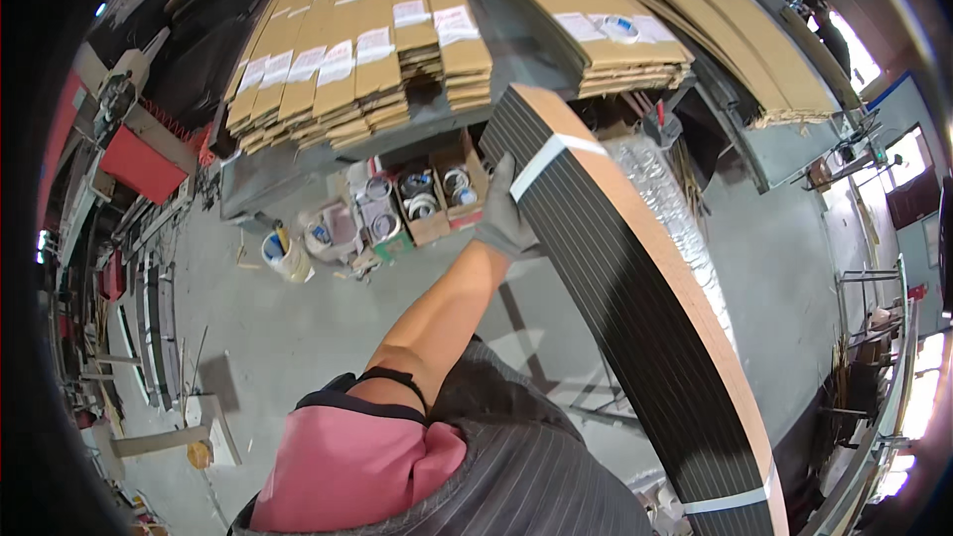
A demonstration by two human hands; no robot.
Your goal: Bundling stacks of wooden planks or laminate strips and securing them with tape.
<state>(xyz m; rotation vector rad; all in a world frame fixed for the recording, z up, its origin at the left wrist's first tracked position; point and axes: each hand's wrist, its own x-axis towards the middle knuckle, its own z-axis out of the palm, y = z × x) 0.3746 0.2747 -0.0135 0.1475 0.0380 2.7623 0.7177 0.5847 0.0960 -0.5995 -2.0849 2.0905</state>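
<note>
At the far left, a red panel (144, 167) stands among grey machine parts. To its right, a white bucket (288, 263) with a yellow-handled tool in it sits on the grey floor (288, 328). A pink sleeve (342, 462) comes in from the lower edge, leading to the bare left forearm (437, 318). Beyond, flat brown cardboard packs (338, 30) with white paper labels lie side by side on the dark grey counter (518, 35); below them, open cardboard boxes (429, 230) hold rolls.

The left grip (508, 218), in a grey glove, is closed on the left side of a long dark bundle (625, 308), near its far end, thumb just beside a white strap (556, 161). The bundle slants above the floor from the counter's front toward the lower right, its long tan side facing right; a second white strap (730, 502) rings its near end. The right grip is out of view, so its state cannot be told. Right of the bundle lies silvery wrapping (670, 199), then more cardboard (754, 50).
</note>
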